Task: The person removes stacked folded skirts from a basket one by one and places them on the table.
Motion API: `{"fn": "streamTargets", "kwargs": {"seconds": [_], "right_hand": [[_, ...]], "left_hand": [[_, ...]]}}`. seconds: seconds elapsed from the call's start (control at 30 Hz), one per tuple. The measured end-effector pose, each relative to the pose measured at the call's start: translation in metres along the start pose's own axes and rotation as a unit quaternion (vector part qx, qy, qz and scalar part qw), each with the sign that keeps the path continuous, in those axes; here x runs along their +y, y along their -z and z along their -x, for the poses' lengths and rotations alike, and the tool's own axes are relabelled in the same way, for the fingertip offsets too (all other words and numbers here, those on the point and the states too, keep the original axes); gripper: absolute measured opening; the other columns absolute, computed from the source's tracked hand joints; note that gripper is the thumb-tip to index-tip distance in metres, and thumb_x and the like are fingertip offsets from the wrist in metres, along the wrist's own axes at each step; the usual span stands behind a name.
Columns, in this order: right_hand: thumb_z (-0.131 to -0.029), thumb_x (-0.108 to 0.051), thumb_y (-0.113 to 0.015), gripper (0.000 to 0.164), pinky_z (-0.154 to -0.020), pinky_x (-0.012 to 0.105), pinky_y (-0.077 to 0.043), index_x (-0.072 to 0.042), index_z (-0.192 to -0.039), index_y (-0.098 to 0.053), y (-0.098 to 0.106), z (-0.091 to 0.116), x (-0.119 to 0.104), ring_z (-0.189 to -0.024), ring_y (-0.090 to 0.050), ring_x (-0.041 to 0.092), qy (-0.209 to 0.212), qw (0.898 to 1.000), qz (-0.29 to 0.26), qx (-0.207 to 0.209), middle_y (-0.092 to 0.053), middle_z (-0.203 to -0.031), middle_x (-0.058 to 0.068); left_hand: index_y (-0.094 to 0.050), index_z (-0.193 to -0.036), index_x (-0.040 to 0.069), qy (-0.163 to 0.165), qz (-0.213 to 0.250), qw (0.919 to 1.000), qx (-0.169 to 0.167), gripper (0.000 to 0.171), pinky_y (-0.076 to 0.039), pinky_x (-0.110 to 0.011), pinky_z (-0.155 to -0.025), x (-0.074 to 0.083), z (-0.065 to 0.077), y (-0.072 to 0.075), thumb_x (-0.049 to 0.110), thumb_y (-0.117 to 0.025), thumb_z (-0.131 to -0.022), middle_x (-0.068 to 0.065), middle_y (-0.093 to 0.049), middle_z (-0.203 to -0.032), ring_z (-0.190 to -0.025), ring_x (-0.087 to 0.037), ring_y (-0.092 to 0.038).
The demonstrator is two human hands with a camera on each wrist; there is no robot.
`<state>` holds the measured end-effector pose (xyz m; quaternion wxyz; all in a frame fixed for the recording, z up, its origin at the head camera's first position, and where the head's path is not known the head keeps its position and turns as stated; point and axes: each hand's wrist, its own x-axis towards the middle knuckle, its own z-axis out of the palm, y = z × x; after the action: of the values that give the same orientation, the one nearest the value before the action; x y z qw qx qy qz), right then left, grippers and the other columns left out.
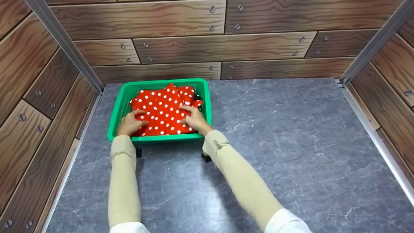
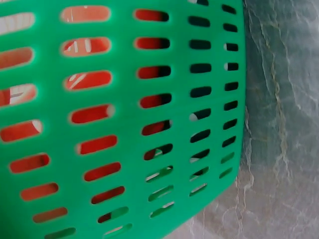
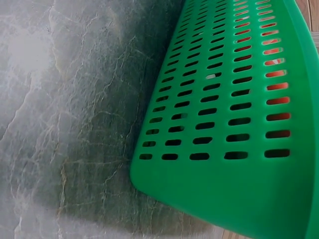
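In the head view, a red cloth with white dots [image 1: 161, 111] lies folded and rumpled inside a green plastic basket [image 1: 168, 139]. My left hand [image 1: 131, 123] reaches over the basket's near left corner, its fingers and thumb apart on the cloth's left edge. On the opposite side, my right hand [image 1: 195, 119] rests on the cloth with spread fingers, thumb apart from the index finger. Both wrist views show the slotted basket wall [image 2: 124, 107] from outside, red cloth showing through the slots; the hands are hidden there.
A dark, black-looking item [image 1: 197, 97] peeks out at the cloth's right side in the basket. The basket stands on a grey marbled surface [image 1: 284, 129], near the wood-patterned back wall [image 1: 181, 48]. Metal-edged side panels [image 1: 372, 129] bound the surface left and right.
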<state>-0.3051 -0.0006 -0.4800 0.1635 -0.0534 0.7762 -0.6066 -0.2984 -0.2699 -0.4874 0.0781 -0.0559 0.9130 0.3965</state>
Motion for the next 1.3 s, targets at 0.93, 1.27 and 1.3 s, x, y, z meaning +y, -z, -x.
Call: {"fn": "streamTargets", "kwargs": {"seconds": [0.93, 1.27, 1.3], "right_hand": [[-0.077, 0.024, -0.059, 0.073, -0.052, 0.020, -0.040, -0.011, -0.141, -0.062, 0.055, 0.012, -0.039, -0.084, -0.050, 0.018, 0.085, 0.995, -0.035, 0.032, -0.047, -0.152, 0.013], [-0.076, 0.023, -0.059, 0.070, -0.065, 0.022, -0.046, -0.005, -0.140, -0.062, 0.105, 0.025, -0.035, -0.112, -0.047, 0.025, 0.089, 0.994, -0.037, 0.054, -0.046, -0.150, 0.017], [-0.076, 0.023, -0.059, 0.070, -0.067, 0.022, -0.047, -0.005, -0.140, -0.061, 0.109, 0.026, -0.034, -0.114, -0.047, 0.025, 0.089, 0.994, -0.036, 0.053, -0.046, -0.150, 0.017]], "left_hand": [[-0.051, -0.149, 0.014, -0.071, 0.108, 0.9872, 0.094, 0.069, -0.048, -0.023, -0.069, 0.064, 0.021, 0.014, -0.002, -0.069, -0.084, -0.019, -0.046, -0.152, -0.111, -0.029, -0.057], [-0.056, -0.145, 0.013, -0.119, 0.125, 0.9785, 0.112, 0.064, -0.045, -0.020, -0.050, 0.093, 0.022, -0.018, 0.002, -0.074, -0.084, -0.018, -0.059, -0.139, -0.053, -0.011, -0.057], [-0.056, -0.145, 0.013, -0.120, 0.126, 0.9784, 0.111, 0.064, -0.046, -0.020, -0.050, 0.096, 0.023, -0.020, 0.002, -0.074, -0.085, -0.018, -0.060, -0.138, -0.051, -0.010, -0.056]]}}
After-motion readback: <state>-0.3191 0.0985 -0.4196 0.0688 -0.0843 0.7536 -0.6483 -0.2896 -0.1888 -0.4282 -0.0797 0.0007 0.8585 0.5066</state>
